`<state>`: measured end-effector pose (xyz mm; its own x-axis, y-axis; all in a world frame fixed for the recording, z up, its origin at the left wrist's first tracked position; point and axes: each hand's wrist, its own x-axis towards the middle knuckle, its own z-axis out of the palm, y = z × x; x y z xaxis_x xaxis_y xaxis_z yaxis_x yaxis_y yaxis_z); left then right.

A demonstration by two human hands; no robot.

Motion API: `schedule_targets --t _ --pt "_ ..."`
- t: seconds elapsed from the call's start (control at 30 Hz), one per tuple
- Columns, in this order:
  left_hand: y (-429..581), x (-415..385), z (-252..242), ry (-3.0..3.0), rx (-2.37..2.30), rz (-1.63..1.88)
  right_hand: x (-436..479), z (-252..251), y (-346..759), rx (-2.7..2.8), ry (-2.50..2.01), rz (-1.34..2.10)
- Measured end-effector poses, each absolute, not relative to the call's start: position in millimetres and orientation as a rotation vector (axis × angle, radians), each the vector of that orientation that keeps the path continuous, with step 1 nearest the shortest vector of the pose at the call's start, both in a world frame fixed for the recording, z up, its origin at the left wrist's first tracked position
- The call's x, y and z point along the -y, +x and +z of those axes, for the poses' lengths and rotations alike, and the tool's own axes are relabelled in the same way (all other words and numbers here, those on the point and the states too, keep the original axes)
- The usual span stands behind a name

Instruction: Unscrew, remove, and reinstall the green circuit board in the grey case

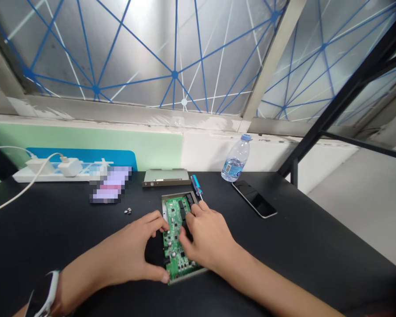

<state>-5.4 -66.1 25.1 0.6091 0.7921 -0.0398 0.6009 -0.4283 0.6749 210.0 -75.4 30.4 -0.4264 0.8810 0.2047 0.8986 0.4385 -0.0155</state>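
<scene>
A green circuit board [175, 218] lies in a shallow metal tray-like case [164, 200] on the black table, in the middle of the head view. My left hand [137, 246] grips the board's left side, with the thumb at its near left corner and curled fingers farther up the edge. Over the board's right side my right hand [209, 235] bends its fingers, thumb above the board and fingertips by the far right edge. The fingers partly hide black parts there. Just beyond that hand lies a screwdriver [196, 185] with a blue handle.
A metal cover [166, 177] lies behind the case. Several small screws [128, 211] sit at the left, near a blurred phone [111, 187] and a white power strip [53, 171]. On the right are a water bottle [236, 159] and a black phone [254, 199].
</scene>
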Motion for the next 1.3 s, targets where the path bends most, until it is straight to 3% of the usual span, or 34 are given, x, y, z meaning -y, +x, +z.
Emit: schedule_targets --t 0.63,0.9,1.3 --pt "-2.3 73.8 21.7 2.346 -1.224 0.239 77.3 31.0 215.2 2.380 -1.664 -0.125" --pt "0.1 74.3 26.5 2.388 -1.206 0.297 73.0 44.1 234.7 2.377 -1.961 -0.088" --pt "-4.3 76.0 20.8 2.453 -1.194 0.323 70.9 42.2 239.0 2.472 -1.909 -0.014"
